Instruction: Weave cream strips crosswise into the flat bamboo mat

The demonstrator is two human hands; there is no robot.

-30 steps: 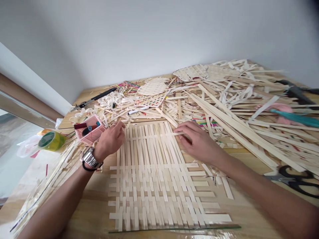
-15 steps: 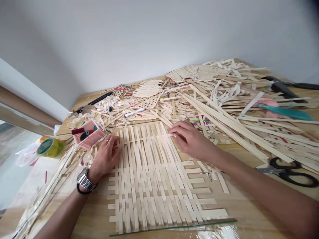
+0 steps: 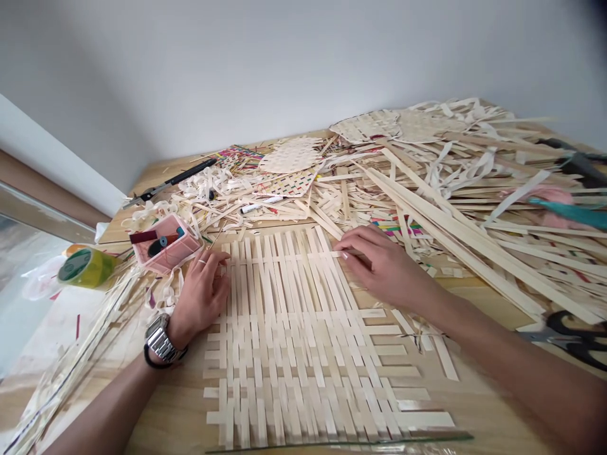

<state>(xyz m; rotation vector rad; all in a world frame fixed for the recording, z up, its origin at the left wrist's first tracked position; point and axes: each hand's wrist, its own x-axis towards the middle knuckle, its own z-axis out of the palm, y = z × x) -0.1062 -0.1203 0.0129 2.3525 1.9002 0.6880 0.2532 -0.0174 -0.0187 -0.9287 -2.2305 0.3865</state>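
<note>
A partly woven mat of pale flat strips point(image 3: 289, 373) lies on the table before me, tightly interlaced near me and looser at its far end. One thin crosswise strip point(image 3: 306, 256) runs through the lengthwise strips near that far end. My right hand point(image 3: 384, 262) pinches its right end between thumb and fingers. At the opposite side, my left hand point(image 3: 203, 284) has its fingers curled in at the strip's left end, beside the mat's edge; the fingertips are partly hidden. A glass-like edge point(image 3: 341, 444) lies along the mat's near side.
A pink box point(image 3: 173, 256) with thread spools and a yellow-green tape roll point(image 3: 88, 268) stand left. Behind lie a black-handled cutter point(image 3: 175, 179), a white marker point(image 3: 260, 204) and woven pieces point(image 3: 290, 156). Loose strips point(image 3: 455, 221) and black scissors point(image 3: 576, 338) are on the right.
The view has shifted slightly, so the scissors and strips on the right stand farther right. Both hands keep nearly the same places at the crosswise strip's ends.
</note>
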